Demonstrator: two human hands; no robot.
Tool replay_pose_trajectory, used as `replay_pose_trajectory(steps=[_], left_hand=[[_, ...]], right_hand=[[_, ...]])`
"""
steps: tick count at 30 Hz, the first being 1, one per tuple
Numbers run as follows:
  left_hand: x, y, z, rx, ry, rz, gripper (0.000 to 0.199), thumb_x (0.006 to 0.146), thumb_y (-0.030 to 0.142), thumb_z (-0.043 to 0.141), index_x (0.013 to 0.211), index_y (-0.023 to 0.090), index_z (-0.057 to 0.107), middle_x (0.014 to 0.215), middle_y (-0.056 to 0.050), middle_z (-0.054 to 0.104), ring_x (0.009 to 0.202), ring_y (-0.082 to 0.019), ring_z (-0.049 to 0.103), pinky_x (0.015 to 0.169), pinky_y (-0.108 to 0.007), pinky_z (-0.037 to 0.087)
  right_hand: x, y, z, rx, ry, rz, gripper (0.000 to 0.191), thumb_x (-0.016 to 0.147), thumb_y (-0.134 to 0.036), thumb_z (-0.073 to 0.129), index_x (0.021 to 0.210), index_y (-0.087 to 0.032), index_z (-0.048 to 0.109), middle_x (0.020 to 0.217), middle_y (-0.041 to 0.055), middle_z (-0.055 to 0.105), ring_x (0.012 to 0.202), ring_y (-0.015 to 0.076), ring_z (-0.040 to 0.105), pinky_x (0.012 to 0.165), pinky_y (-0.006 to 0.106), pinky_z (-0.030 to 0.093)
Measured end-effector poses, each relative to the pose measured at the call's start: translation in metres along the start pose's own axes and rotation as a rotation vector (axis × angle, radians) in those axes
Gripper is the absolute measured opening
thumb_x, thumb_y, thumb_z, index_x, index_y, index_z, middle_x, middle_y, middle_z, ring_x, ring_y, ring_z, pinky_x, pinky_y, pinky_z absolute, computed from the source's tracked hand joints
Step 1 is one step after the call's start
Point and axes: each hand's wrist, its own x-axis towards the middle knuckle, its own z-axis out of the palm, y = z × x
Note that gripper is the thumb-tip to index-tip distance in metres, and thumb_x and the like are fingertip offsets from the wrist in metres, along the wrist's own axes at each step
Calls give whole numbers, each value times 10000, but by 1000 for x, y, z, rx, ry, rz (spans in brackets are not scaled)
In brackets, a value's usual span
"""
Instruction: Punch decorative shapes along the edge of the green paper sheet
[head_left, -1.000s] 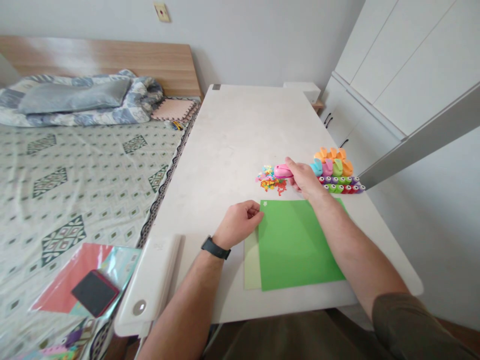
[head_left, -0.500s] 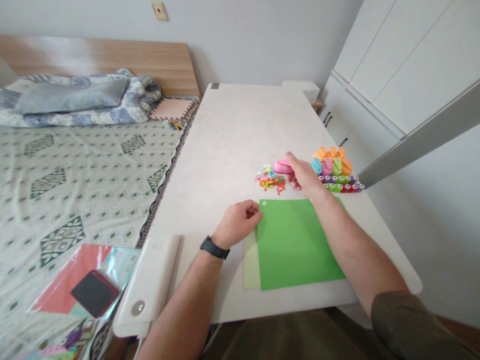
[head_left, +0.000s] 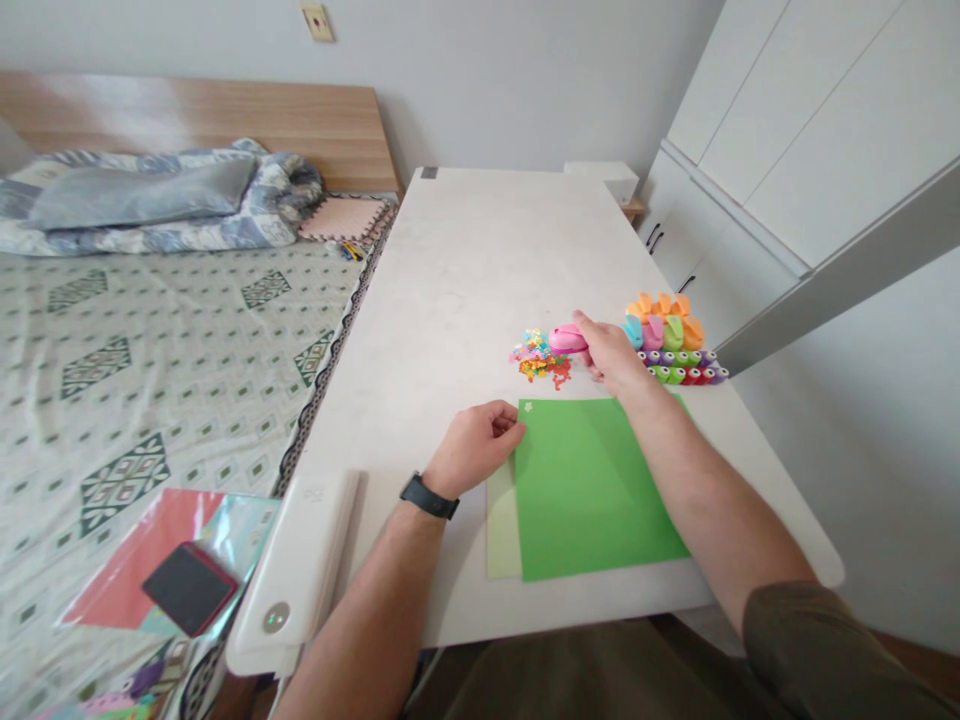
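Observation:
My right hand [head_left: 609, 355] is closed around a pink craft punch [head_left: 568, 339], held just over the right side of a pile of small colourful paper cut-outs [head_left: 536, 352]. My left hand [head_left: 484, 443] pinches the left edge of a green paper sheet [head_left: 600, 490] near its top corner. In that corner shows a small pale flower shape. Under the green sheet, a pale green sheet [head_left: 502, 530] sticks out on the left. Part of the green sheet's right side is hidden by my right forearm.
Right of my right hand stand rows of colourful punches [head_left: 671, 340] on the white table [head_left: 495, 240]. A white device [head_left: 300, 560] sits at the front left table edge. On the bed [head_left: 187, 370] lie a dark phone-like object [head_left: 190, 588] and a plastic packet of coloured paper [head_left: 161, 540].
My right hand has shifted slightly toward me and to the right with the pink craft punch, which is tilted a little differently. My left hand and the green sheet stay put.

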Motion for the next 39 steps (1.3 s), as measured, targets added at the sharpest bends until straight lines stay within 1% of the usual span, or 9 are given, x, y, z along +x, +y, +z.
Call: replay_pose_trajectory(steps=[3,5,7,10,15,20,28,39], left_hand=[[0,-1,0,-5,-1,-1,197,887,380,591,897,203,676,825,-24,749,706,-163,667,627,-256,482],[0,0,0,-13,1,0,202,886,385,592,895,201,677,820,-27,748,704,-164,666,623,-256,483],[0,0,0,-17,5,2,205,883,387,597,889,198,678,811,-29,745,695,-163,663,619,-256,482],[-1,2,0,-19,4,3,200,885,380,598,890,197,679,803,-28,743,687,-158,660,616,-255,480],[-1,4,-1,-10,-4,-6,187,888,367,593,890,199,673,816,-25,743,708,-160,665,626,-256,478],[-1,4,-1,-5,3,-4,192,886,372,593,886,197,672,809,-25,742,702,-161,662,626,-256,478],[-1,3,0,-1,14,4,200,882,382,593,882,201,679,818,-31,749,706,-166,669,635,-260,492],[-1,1,0,-12,7,2,195,881,378,593,894,206,685,825,-30,751,706,-167,671,631,-259,494]], right_hand=[[2,-6,-5,172,-83,140,464,878,-689,578,792,-233,553,393,-68,445,276,76,252,292,213,132],[3,-10,-9,286,-161,227,447,891,-689,548,848,-244,555,412,-74,452,284,76,234,298,210,118],[3,-13,-14,390,-261,285,472,891,-712,516,835,-243,533,428,-73,445,297,78,224,302,221,111],[2,-17,-19,499,-387,337,511,884,-736,479,780,-236,501,439,-69,415,317,87,224,302,241,119],[-2,-19,-21,556,-500,372,529,877,-729,476,781,-212,530,440,-74,381,334,89,203,303,239,127],[-2,-19,-22,583,-556,381,533,893,-704,448,789,-193,555,438,-78,355,344,90,185,308,233,145],[-5,-21,-23,556,-601,358,538,931,-641,360,800,-176,597,430,-74,333,351,99,162,318,230,154],[-10,-25,-23,527,-668,306,614,959,-681,286,777,-182,595,429,-77,298,355,100,130,332,233,145]])
